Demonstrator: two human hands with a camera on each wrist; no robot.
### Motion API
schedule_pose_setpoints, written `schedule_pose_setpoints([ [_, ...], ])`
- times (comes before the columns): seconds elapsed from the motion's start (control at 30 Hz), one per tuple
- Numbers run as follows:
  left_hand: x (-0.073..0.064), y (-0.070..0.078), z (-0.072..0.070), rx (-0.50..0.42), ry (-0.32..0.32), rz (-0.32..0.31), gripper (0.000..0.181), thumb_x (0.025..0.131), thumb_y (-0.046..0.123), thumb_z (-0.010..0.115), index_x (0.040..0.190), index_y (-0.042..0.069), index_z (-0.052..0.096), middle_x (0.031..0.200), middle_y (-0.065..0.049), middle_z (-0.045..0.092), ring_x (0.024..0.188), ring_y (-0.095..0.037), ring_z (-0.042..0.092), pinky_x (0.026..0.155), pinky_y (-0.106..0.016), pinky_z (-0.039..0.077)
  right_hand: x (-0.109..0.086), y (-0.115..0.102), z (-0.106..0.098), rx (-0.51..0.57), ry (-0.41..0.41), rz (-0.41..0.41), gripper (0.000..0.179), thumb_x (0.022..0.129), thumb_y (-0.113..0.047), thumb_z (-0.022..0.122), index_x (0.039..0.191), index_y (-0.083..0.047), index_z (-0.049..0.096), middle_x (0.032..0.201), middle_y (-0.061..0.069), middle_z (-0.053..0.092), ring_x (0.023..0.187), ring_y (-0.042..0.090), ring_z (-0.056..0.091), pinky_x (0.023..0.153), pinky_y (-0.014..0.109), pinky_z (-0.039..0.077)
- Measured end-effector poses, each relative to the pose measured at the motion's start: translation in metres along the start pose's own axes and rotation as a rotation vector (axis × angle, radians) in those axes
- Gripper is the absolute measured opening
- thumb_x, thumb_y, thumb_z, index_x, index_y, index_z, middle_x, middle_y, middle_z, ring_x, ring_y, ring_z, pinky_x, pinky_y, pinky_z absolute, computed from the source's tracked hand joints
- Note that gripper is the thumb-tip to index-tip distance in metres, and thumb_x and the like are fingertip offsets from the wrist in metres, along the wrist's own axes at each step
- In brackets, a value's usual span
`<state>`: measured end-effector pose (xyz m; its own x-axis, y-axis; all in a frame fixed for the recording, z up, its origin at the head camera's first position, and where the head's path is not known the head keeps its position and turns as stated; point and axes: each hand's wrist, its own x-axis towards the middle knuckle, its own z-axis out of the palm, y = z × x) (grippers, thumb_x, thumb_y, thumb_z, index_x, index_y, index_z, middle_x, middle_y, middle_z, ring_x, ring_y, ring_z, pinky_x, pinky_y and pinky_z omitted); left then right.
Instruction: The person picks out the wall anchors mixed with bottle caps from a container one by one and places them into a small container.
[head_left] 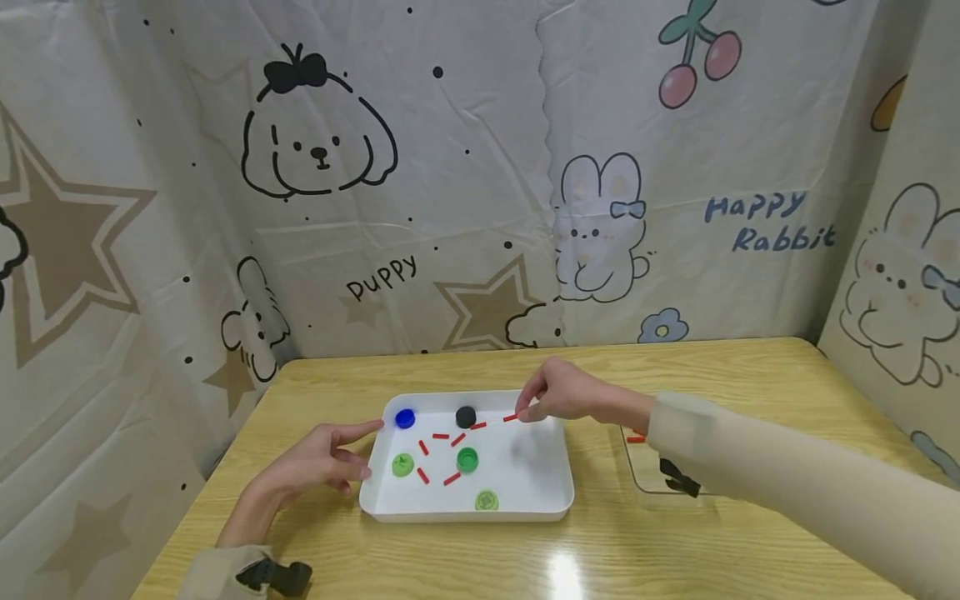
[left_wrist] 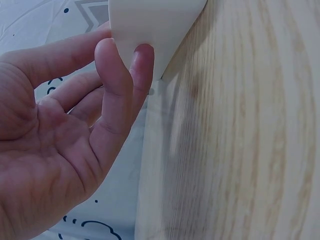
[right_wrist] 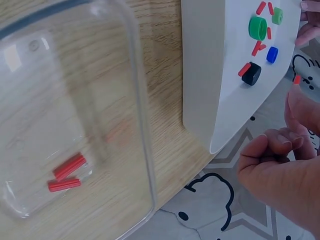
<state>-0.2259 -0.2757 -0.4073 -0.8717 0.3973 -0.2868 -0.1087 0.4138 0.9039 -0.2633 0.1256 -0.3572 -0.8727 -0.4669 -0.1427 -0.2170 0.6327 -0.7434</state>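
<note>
My right hand [head_left: 562,390] pinches a short red stick [head_left: 511,417] between thumb and finger over the back right of a white tray [head_left: 532,492]. The stick's tip [right_wrist: 297,79] also shows in the right wrist view. At the tray's left side, my left hand [head_left: 322,458] touches the outer wall with its fingertips, the fingers loosely bent. Inside the tray lie several short red sticks [head_left: 423,447] among a blue cap [head_left: 405,418], a black cap [head_left: 466,417], a green cap [head_left: 467,459] and two light green caps [head_left: 402,464].
Right of the tray stands a clear container [right_wrist: 142,115], partly covered by the right forearm in the head view. A few red sticks [right_wrist: 70,166] lie in it. Both stand on a wooden table [head_left: 465,558], with a printed cloth [head_left: 480,167] hanging behind.
</note>
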Motion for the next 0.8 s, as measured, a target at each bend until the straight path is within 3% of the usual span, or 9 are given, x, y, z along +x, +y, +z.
schedule_pose_setpoints([
  [0.3,0.0,-0.001,0.0,-0.023,-0.011,0.001,0.082,0.092,0.0,0.076,0.163,0.0,0.035,0.099,-0.017,0.074,0.064,-0.018,0.059,0.062,-0.031,0.058,-0.015,0.009,-0.012,-0.006,0.032,0.017,0.003,0.09,-0.012,0.085,0.091,-0.009,0.083,0.065,-0.003,0.042,0.067,0.016,0.041,0.063,0.031,0.035],
  [0.8,-0.001,0.001,0.0,-0.026,-0.009,0.002,0.082,0.092,-0.001,0.077,0.163,-0.001,0.035,0.105,-0.021,0.075,0.064,-0.019,0.062,0.061,-0.031,0.058,-0.051,0.03,-0.044,0.038,0.091,-0.025,0.003,0.092,-0.01,0.081,0.094,-0.007,0.084,0.058,-0.005,0.033,0.056,0.013,0.028,0.06,0.03,0.034],
])
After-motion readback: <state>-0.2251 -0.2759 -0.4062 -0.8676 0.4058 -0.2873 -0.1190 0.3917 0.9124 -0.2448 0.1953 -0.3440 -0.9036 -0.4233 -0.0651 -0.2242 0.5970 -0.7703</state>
